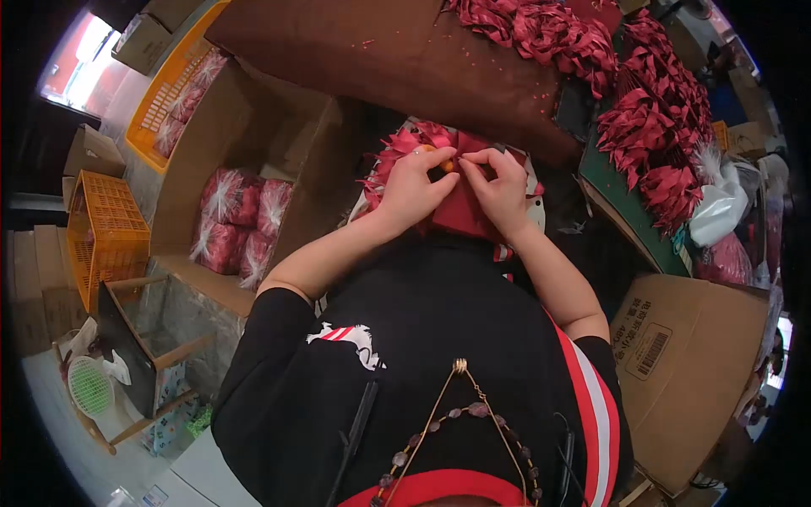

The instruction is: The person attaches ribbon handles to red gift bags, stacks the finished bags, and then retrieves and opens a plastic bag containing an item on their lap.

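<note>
My left hand [416, 188] and my right hand [502, 188] meet over my lap, thumbs and fingertips pinched close together. Between them is a piece of red ribbon-like material [457, 142], its upper part standing out beyond my fingertips. A small orange-gold bit [437, 173] shows by my left thumb; what it is I cannot make out. Flat red cloth [466, 213] lies under my hands. Beyond my left hand sits a cluster of pointed red folded ribbon pieces [390, 162], partly covered by the hand.
A brown-covered table [397, 63] stands ahead, with heaped red ribbon bunches [655, 127] at right. On the left, an open cardboard box [182, 224] holds several bagged red bundles [226, 228]. Orange crates [110, 228] stand farther left. A closed carton [688, 355] is at my right.
</note>
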Available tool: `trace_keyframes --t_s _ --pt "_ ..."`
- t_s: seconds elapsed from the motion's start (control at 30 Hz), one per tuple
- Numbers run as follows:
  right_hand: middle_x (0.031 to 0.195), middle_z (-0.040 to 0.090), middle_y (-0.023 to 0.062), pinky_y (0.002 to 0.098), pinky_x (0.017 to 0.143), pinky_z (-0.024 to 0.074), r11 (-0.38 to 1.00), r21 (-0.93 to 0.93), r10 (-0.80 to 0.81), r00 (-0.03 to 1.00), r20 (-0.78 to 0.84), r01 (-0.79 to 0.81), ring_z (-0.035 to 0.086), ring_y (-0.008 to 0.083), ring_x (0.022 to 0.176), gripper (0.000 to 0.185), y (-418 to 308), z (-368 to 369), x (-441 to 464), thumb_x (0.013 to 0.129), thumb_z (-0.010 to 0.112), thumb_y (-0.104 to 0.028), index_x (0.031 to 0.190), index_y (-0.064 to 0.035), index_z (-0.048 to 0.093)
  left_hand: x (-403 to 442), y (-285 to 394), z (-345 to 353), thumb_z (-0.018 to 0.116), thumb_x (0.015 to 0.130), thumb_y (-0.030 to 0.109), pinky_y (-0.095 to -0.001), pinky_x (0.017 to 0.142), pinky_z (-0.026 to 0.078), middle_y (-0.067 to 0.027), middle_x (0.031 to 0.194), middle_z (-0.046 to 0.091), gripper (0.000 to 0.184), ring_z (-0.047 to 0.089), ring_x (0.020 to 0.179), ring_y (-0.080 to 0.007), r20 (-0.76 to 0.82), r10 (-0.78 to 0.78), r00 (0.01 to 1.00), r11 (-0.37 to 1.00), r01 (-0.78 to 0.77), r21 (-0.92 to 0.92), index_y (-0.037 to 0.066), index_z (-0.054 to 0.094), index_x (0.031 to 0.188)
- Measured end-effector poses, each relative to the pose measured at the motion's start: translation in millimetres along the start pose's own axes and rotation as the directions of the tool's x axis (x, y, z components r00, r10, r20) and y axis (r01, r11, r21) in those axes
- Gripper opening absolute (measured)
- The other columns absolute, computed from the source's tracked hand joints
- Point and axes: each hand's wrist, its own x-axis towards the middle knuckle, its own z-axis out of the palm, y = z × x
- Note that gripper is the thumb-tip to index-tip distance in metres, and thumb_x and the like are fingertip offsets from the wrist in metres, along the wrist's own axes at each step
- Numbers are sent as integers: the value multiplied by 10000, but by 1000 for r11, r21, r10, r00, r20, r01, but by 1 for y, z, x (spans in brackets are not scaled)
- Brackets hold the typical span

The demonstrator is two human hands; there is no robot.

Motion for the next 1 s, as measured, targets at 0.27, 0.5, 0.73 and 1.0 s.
trace_keyframes --t_s 0.27,0.5,0.73,1.0 --pt "843 719 95 324 719 492 954 233 189 982 28 -191 653 209 780 96 -4 2 -3 833 740 -99 880 -19 717 -10 14 7 720 822 129 -387 815 517 -173 988 652 376 649 910 -320 -100 174 980 971 -153 184 -9 658 1166" --pt "825 705 92 339 707 478 947 244 204 978 42 -208 644 227 777 102 -5 -1 -3 827 749 -116 872 -31 716 -11 11 8 714 828 137 -379 808 516 -176 984 660 370 655 919 -315 -74 192 979 958 -171 232 -7 658 1165" --pt "755 650 81 396 662 455 945 -201 -261 965 15 259 604 294 728 98 -1 -4 1 784 763 -135 814 -87 683 -2 5 -1 695 847 115 -359 836 512 -168 1016 675 359 662 959 -299 -19 90 996 988 -87 124 -2 653 1183" --pt "787 650 108 389 668 485 973 207 99 994 42 -105 618 288 746 147 9 2 -2 812 754 -144 939 -73 731 -9 12 6 702 836 133 -394 820 516 -174 1010 664 369 649 951 -338 -73 225 972 933 -193 304 18 656 1183"
